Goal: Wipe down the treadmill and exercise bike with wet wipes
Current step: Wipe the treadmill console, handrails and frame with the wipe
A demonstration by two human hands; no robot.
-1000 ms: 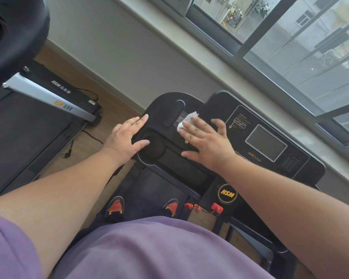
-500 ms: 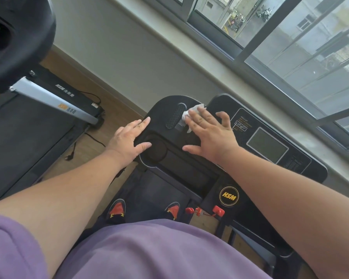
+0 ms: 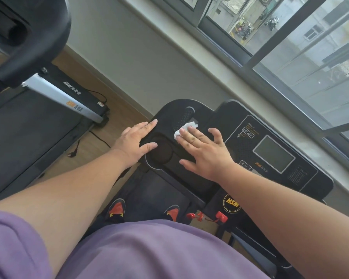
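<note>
The black treadmill console (image 3: 230, 125) stretches across the middle, with a grey display (image 3: 273, 154) on its right half and a round cup recess (image 3: 161, 152) on its left. My right hand (image 3: 206, 152) lies flat with spread fingers and presses a white wet wipe (image 3: 184, 130) onto the console beside the speaker grille. Only the wipe's far edge shows beyond my fingertips. My left hand (image 3: 135, 140) rests flat on the console's left rim, fingers straight, holding nothing.
A second treadmill (image 3: 38, 125) with a silver upright (image 3: 65, 99) stands to the left, its power cord and plug (image 3: 73, 155) on the wooden floor. A red safety clip (image 3: 221, 216) hangs below the console. Wall and window run behind. My shoes (image 3: 117, 209) stand on the belt.
My right hand slid the wipe toward me and slightly left after pushing it to the console's far edge half a second ago. My left hand stayed on the left rim.
</note>
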